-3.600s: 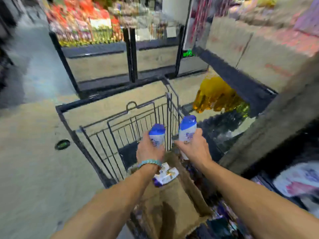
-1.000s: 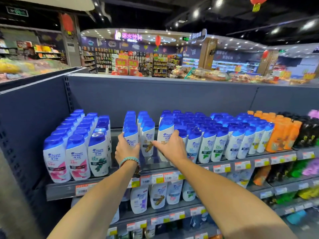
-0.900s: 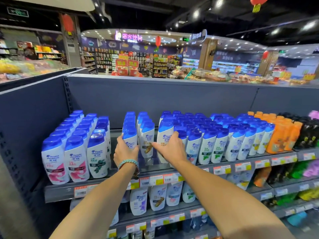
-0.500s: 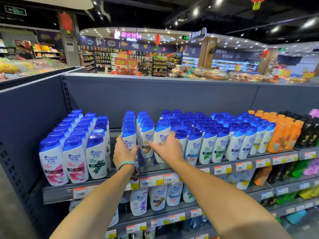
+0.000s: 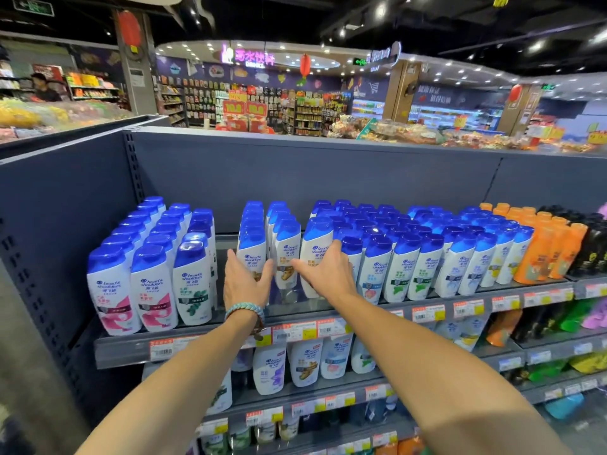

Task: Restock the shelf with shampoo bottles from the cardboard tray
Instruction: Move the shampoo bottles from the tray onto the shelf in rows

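Start at the left end of the upper shelf: the pink- and green-labelled bottles stand upright in three full rows, and a strip of bare shelf separates them from the next row. Your left hand, with the braided wristband, sits at that next row. Its fingers are straight and spread, laid against the lower body of the first front bottle and not closed round it. Just right of this, the middle front bottle stands between your two hands, touched by neither as far as the view shows. Your right hand rests with extended fingers across the label of the third front bottle; it grips nothing. All three shampoo bottles stand cap up, long axis vertical, directly ahead of your fingers, slightly behind the shelf's front edge. Each hand is nearer its own bottle, and the middle one is equally close to both. Judge both bottles as set down. The coming move is a straight pull of both hands back toward you; any sideways drag risks tipping these tall, narrow bottles into their neighbours. Further right stand the remaining blue-capped rows, then the orange bottles. The cardboard tray is not in view.
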Demonstrator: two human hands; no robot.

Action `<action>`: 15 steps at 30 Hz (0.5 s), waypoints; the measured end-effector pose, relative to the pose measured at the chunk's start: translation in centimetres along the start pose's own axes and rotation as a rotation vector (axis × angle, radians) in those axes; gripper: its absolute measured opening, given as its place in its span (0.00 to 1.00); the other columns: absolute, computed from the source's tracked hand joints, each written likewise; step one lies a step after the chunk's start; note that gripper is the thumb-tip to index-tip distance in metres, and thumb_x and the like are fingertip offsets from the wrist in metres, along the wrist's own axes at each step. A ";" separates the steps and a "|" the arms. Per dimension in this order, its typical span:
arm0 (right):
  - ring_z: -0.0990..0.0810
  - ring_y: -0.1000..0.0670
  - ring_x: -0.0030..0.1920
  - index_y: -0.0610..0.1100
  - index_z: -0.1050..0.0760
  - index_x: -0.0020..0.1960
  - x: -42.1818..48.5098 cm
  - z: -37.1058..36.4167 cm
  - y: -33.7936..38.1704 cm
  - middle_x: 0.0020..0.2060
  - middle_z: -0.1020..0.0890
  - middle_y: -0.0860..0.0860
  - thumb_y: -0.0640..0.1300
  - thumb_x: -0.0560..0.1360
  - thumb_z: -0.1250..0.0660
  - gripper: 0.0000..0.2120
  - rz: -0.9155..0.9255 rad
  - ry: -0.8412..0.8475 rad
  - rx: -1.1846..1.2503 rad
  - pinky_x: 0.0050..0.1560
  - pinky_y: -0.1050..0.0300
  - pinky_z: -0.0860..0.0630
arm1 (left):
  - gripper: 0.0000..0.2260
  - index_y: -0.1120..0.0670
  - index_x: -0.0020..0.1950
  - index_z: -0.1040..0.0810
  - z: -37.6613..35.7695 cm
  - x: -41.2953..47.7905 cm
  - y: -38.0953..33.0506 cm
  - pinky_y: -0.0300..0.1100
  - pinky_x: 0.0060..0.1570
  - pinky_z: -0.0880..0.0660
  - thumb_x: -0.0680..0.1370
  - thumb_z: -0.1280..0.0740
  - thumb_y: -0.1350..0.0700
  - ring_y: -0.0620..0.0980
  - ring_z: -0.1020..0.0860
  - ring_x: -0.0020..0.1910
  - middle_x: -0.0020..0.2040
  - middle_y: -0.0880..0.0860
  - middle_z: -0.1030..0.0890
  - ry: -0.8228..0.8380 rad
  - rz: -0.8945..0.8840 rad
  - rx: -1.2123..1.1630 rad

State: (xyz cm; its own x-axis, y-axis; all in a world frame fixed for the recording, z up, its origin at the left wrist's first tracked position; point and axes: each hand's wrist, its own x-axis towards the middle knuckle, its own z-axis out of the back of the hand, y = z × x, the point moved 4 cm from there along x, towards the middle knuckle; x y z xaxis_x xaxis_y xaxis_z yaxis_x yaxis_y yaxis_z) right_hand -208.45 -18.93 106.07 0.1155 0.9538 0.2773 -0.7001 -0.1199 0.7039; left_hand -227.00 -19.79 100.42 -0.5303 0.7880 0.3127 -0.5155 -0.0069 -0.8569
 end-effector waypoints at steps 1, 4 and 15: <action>0.21 0.46 0.51 0.45 0.37 0.59 -0.1 0.0 0.0 0.50 0.22 0.48 0.65 0.63 0.25 0.37 0.004 -0.002 0.003 0.48 0.47 0.20 | 0.34 0.57 0.68 0.37 0.2 -0.5 0.2 0.54 0.53 0.24 0.71 0.38 0.34 0.56 0.24 0.58 0.61 0.57 0.26 0.000 0.016 0.049; 0.21 0.46 0.52 0.44 0.37 0.61 -0.6 -0.5 0.0 0.51 0.22 0.48 0.64 0.64 0.25 0.38 0.001 0.001 -0.006 0.49 0.48 0.21 | 0.26 0.57 0.60 0.31 0.4 -1.9 2.2 0.53 0.53 0.26 0.75 0.44 0.37 0.59 0.25 0.54 0.58 0.59 0.26 0.076 -0.008 0.300; 0.21 0.44 0.53 0.44 0.37 0.60 -0.9 -2.7 0.0 0.51 0.23 0.47 0.64 0.64 0.26 0.36 0.009 0.036 -0.024 0.51 0.44 0.21 | 0.29 0.59 0.64 0.29 -0.5 -3.7 5.2 0.50 0.65 0.36 0.79 0.51 0.38 0.59 0.32 0.66 0.66 0.61 0.28 0.247 -0.207 0.889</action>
State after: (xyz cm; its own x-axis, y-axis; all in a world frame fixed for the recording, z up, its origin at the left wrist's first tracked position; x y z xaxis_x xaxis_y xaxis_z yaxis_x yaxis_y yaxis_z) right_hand -210.46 -19.06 104.02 0.0840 0.9622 0.2592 -0.7176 -0.1220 0.6857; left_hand -227.37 -22.49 94.62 -0.2655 0.9335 0.2410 -0.9617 -0.2386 -0.1350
